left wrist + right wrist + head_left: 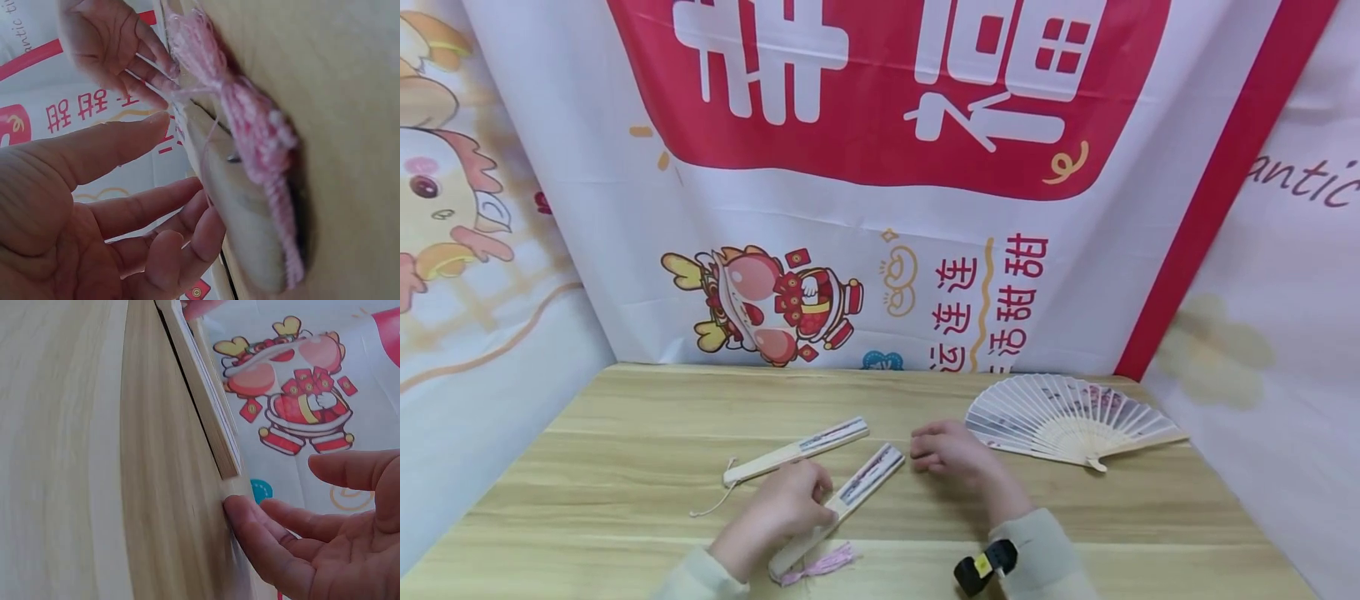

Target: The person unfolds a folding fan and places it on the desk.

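Note:
A folded hand fan (867, 487) with a printed upper part and a pink tassel (824, 562) lies slanted on the table. My left hand (786, 502) is over its lower half, thumb at the fan's edge. In the left wrist view, the thumb and loosely bent fingers (140, 209) stand apart beside the fan's wooden end (234, 219). My right hand (955, 457) hovers just right of the fan's upper tip, holding nothing. In the right wrist view, its fingertips (240, 512) are close to the fan's end (228, 465), thumb spread away.
A second folded fan (797, 450) with a pale cord loop lies behind the left hand. An opened fan (1067, 421) is spread at the back right. The wooden table (587, 500) meets printed cloth (865, 200) at the back and sides. A black strap device (985, 568) sits on the right wrist.

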Available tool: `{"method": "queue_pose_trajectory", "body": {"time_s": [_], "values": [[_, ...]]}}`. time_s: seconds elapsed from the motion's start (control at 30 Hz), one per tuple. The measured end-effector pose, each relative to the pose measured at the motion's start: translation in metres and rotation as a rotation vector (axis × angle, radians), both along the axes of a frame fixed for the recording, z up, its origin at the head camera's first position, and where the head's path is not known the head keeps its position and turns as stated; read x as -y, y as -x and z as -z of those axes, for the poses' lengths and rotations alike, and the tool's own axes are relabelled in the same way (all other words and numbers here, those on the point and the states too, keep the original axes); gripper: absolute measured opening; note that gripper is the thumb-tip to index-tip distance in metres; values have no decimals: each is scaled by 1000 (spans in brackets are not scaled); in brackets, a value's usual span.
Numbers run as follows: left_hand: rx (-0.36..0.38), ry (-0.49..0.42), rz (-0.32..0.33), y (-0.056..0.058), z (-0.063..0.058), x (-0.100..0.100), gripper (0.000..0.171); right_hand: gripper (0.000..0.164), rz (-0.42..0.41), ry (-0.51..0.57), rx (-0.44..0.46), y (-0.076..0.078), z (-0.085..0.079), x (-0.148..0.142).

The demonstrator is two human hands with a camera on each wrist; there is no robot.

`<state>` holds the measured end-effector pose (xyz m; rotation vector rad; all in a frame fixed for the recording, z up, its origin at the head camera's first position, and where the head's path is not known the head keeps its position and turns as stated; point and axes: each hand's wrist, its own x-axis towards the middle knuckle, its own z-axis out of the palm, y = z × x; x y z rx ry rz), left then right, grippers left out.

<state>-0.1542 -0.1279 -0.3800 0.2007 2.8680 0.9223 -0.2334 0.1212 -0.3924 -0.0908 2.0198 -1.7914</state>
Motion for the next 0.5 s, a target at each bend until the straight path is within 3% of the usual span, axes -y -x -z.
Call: {"method": "queue_pose_trajectory", "body": {"time_s": [0.33,0.5], "values": [[-12,64,15,-3,3,-3,34,47,14,-80,-19,-4,0,13],[-9,41,26,-6,3,-4,27,46,-9,-120,-41,-7,-1,17]]}}
